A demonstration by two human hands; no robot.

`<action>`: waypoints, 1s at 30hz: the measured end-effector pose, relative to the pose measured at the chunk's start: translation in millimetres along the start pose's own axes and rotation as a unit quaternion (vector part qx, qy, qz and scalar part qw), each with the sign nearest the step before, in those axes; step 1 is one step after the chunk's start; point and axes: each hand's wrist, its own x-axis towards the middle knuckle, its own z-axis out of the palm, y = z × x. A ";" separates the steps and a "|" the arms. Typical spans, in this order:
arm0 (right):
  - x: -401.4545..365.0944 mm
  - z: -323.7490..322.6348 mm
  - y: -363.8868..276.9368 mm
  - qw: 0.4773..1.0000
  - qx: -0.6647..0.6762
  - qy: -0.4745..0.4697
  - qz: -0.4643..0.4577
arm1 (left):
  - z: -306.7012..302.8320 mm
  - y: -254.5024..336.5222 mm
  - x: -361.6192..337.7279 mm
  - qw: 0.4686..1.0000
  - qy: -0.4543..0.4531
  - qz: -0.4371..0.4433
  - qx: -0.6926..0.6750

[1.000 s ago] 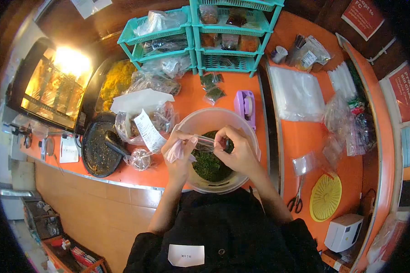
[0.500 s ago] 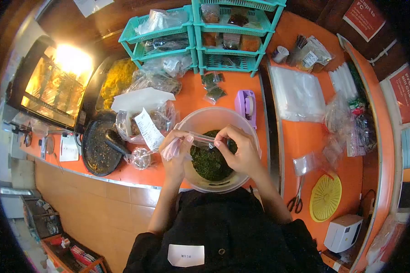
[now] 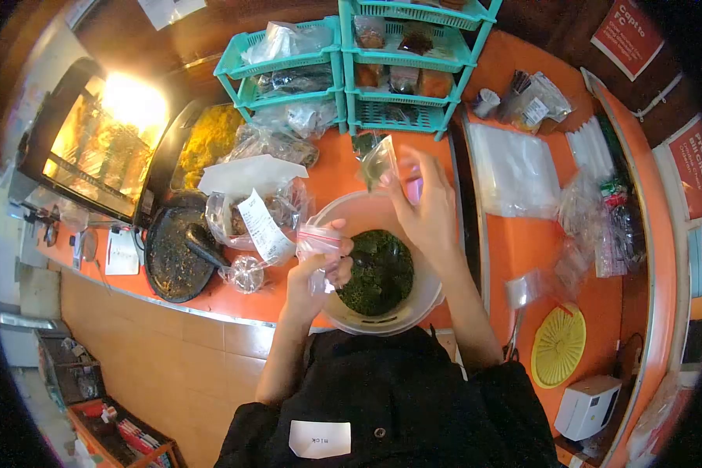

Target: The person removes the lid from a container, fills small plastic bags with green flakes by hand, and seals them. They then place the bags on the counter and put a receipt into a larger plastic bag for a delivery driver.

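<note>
My left hand (image 3: 313,269) is closed around a bunch of small clear zip bags (image 3: 318,240) with pinkish-red top edges, at the left rim of a translucent tub (image 3: 339,210). Dark green chopped leaves or dried herb (image 3: 376,273) fill the bottom of the tub, with a dark rounded thing partly sunk in them. Beyond the far rim is my right hand (image 3: 429,199), its fingers apart and slightly blurred. Just by its thumb, a small clear bag with green contents (image 3: 377,162) stands tilted over the orange counter, beside another small filled bag (image 3: 364,142).
Behind stand turquoise racks (image 3: 398,117) holding bagged goods. Left are a receipt (image 3: 262,226) on a bag, a stone mortar (image 3: 178,273) with pestle, and a lit glass cabinet (image 3: 101,148). Right are clear bags (image 3: 515,171), scissors (image 3: 513,343) and a yellow woven fan (image 3: 560,343).
My right hand has gone from over the tub to beyond its far rim, where a small filled bag now stands tilted. My left hand has lowered slightly and moved right with the zip bags.
</note>
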 end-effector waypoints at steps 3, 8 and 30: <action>2.4 4.0 -8.8 0.990 -0.057 -0.029 -0.124 | 5.0 2.1 0.4 0.993 -0.049 -0.036 -0.098; -32.6 16.4 -17.0 0.960 -0.020 -0.228 -0.164 | -23.3 -18.8 -5.7 0.986 -0.033 -0.050 -0.156; -31.5 2.7 -5.2 0.987 -0.020 -0.073 -0.138 | 10.1 -3.3 -3.9 0.999 0.037 0.016 0.024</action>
